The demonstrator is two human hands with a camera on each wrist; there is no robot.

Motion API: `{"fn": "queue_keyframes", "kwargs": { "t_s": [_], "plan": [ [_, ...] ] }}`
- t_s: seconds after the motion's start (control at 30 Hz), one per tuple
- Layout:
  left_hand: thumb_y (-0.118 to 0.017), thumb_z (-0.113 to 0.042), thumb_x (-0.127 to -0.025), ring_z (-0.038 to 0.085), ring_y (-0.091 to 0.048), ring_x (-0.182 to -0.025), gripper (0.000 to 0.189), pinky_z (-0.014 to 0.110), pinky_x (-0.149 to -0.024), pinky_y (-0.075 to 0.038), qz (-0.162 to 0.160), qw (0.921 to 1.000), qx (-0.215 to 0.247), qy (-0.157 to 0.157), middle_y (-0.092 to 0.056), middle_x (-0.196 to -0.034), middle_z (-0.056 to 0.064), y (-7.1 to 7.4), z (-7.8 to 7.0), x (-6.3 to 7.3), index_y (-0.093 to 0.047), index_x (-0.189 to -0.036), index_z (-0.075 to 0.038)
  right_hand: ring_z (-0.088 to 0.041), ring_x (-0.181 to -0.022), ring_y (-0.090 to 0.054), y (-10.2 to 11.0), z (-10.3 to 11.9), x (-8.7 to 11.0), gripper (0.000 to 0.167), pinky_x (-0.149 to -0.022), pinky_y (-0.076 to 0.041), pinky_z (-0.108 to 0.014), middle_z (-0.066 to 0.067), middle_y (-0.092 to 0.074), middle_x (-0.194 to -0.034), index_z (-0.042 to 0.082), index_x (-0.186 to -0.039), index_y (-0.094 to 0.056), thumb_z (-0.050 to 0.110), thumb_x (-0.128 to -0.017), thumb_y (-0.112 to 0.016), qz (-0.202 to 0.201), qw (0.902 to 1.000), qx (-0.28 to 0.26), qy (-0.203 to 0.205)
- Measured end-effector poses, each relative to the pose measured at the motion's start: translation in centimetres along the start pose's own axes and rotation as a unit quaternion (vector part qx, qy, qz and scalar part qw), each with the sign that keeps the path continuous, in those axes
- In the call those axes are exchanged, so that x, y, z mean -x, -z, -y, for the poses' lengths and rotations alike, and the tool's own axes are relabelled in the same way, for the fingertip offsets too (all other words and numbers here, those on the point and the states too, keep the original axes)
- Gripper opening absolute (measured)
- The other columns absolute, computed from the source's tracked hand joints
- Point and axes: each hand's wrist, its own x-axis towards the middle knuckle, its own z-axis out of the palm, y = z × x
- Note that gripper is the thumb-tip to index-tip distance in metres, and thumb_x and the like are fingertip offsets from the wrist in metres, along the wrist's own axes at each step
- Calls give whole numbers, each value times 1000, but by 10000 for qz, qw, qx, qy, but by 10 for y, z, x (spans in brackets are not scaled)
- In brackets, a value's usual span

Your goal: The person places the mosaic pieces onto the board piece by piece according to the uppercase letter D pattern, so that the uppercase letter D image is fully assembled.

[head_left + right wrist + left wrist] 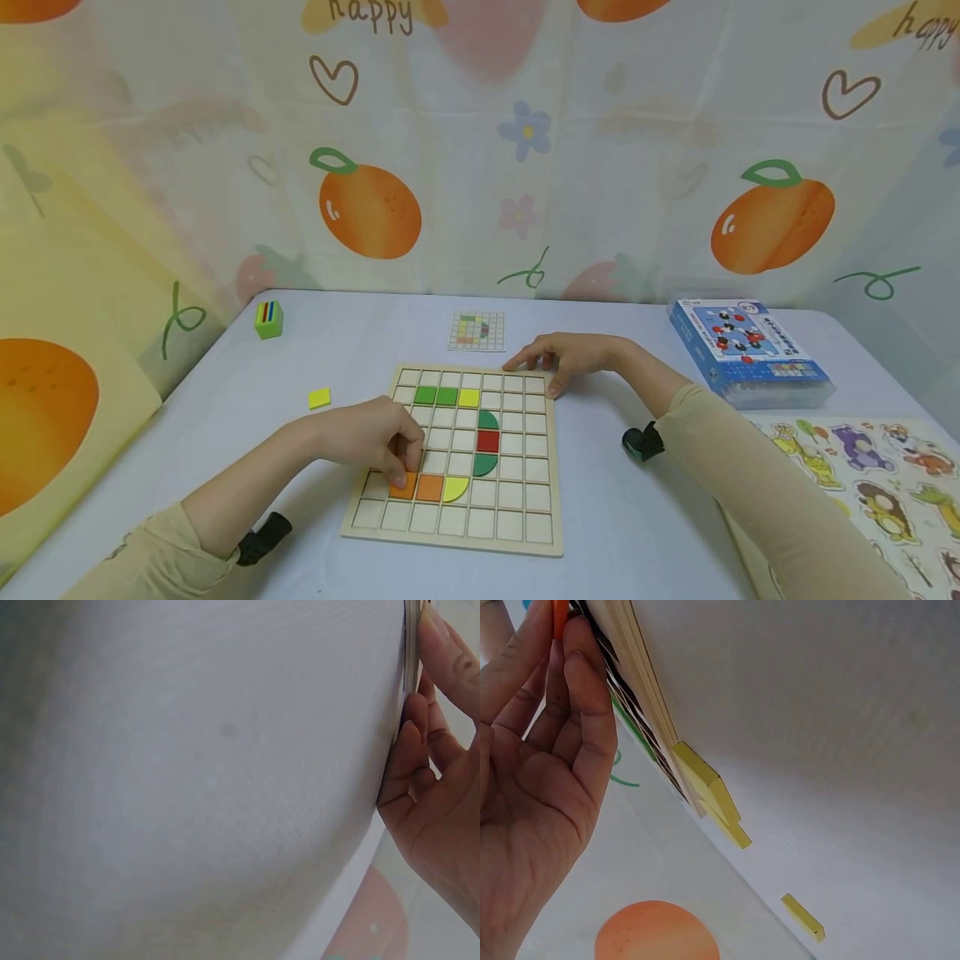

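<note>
A wooden grid board (510,524) lies flat on the white table. My left hand (378,429) pinches an orange square tile (559,619) between thumb and fingers, low over a cell near the board's lower left. Beside it in that row sit another orange square (430,488) and a yellow quarter-circle (455,490). Higher up are two green squares (437,396) and a yellow square (469,397). A red square (487,441) sits between two green quarter-circles (486,464). My right hand (573,354) holds the board's far right corner, thumb at the side edge, index finger along the top.
Behind the board lies a small card (477,331) printed with a coloured grid. A loose yellow tile (319,398) is left of the board; a small green block (268,320) stands farther back. At right are a blue box (750,342) and an animal-picture sheet (862,500).
</note>
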Motion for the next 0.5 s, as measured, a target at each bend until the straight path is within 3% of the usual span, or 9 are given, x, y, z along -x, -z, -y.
{"fn": "queue_keyframes", "kwargs": {
  "t_s": [0.5],
  "plan": [
    [-82, -8, -75, 1, -50, -64, 18, 16, -61, -41, -92, 9996, -240, -131, -61, -65, -8, 1, -1, -2, -66, -67, -11, -24, -105, -43, 0, -4, 0, 72, -86, -38, -31, -12, -53, -130, 20, -141, -55, 13, -75, -82, -21, 10000, 91, -15]
  ]
}}
